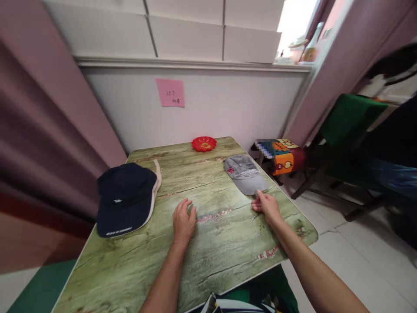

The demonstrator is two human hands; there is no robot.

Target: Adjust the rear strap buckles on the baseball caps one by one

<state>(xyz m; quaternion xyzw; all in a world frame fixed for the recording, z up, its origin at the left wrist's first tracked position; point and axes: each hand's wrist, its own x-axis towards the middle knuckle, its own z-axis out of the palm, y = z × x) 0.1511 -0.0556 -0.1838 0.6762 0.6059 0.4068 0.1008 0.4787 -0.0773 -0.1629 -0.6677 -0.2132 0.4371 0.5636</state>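
A grey baseball cap (243, 171) with a red patch and pale lettering lies at the right side of the table, its brim towards me. My right hand (267, 206) is at the front edge of that brim. One fingertip overlaps the edge, while the other fingers extend below it, loosely bent and apart from the cap. My left hand (184, 221) hovers over or rests on the table's middle, fingers apart and holding nothing. Left of it sits a dark navy cap (125, 198) with white lettering on its brim and a cream strap or edge.
A red scalloped dish (204, 144) stands at the far edge of the green wood-patterned table (208, 243). Above, a pink note (171, 93) sticks to the wall. Right of the table are a stool with a patterned cover (283, 163) and a seated person's leg (394, 176).
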